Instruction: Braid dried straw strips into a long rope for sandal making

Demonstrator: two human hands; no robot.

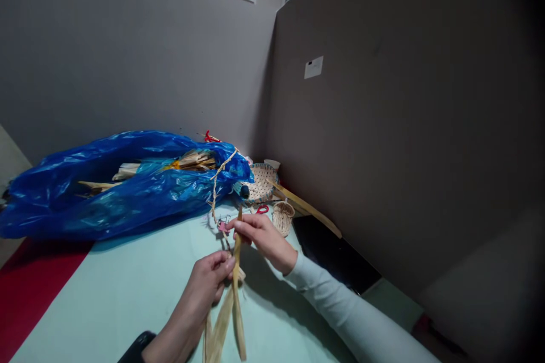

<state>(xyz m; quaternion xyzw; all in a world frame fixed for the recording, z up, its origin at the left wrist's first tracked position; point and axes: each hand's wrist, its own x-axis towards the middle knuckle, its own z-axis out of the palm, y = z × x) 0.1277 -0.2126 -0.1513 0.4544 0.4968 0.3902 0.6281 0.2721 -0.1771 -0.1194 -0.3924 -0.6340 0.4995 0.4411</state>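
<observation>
My left hand [207,282] is closed in a pinch around the lower end of a thin braided cord, with several flat straw-coloured leaf strips [222,323] hanging below it toward me. Between thumb and fingers, my right hand [264,239] grips the upper part of one yellowish leaf strip [237,278], which stands nearly upright. From the hands the braided cord [216,187] runs up and away until it lies over the blue bag. A pink clip [223,227] sits by the cord, just left of my right fingertips. My fingers partly hide where the strips meet the cord.
A blue plastic bag [128,221] of dried leaves [196,160] fills the back left. Behind my hands are a woven tray [260,181], a small woven basket [283,218], red-handled scissors [263,210] and a long leaf strip [313,212]. A black flat panel [340,255] lies right; grey partitions [383,125] enclose the table.
</observation>
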